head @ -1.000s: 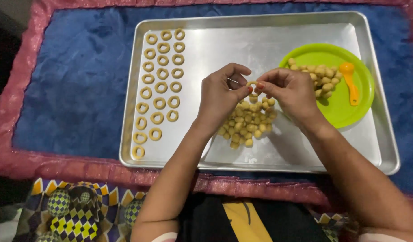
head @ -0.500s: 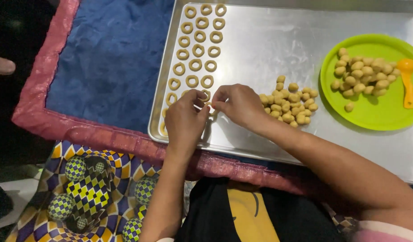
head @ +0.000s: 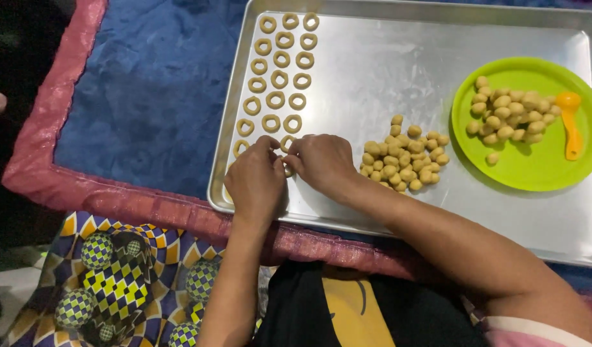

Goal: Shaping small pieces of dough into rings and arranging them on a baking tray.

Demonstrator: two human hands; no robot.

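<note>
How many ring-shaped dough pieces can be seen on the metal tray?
20: eighteen rings in three columns at the left end of the tray, two more beside the left hand and right hand. Others may be hidden under the hands.

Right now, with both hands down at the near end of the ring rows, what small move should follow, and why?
Probably let go of the dough ring and lift both hands: left hand and right hand meet where the rows of rings end, on the metal tray.
</note>
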